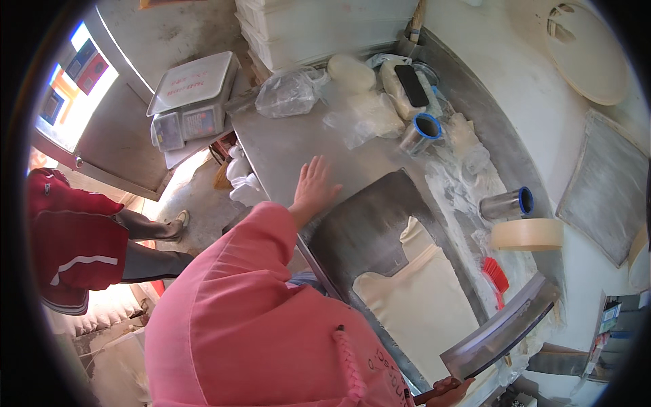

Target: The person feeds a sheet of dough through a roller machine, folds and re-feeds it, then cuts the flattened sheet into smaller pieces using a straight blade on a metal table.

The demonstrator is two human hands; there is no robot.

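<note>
My left hand (314, 187) is stretched out flat, fingers spread, over the metal worktop (285, 147) by a corner of a dark board (366, 219); whether it touches the surface I cannot tell. It holds nothing. At the bottom right, my right hand (451, 393) grips the handle of a large broad-bladed knife (501, 325). The blade points up and to the right, above the near end of a pale dough sheet (422, 305). That sheet lies along the board, with a fold and a narrow flap at its far end.
A digital scale (188, 91) stands beyond the worktop. Plastic bags (292, 94), a phone (412, 85), steel cylinders with blue rims (416, 137), a round wooden ring (527, 234) and a red brush (496, 274) line the back. A person in a red jacket (81, 244) stands at left.
</note>
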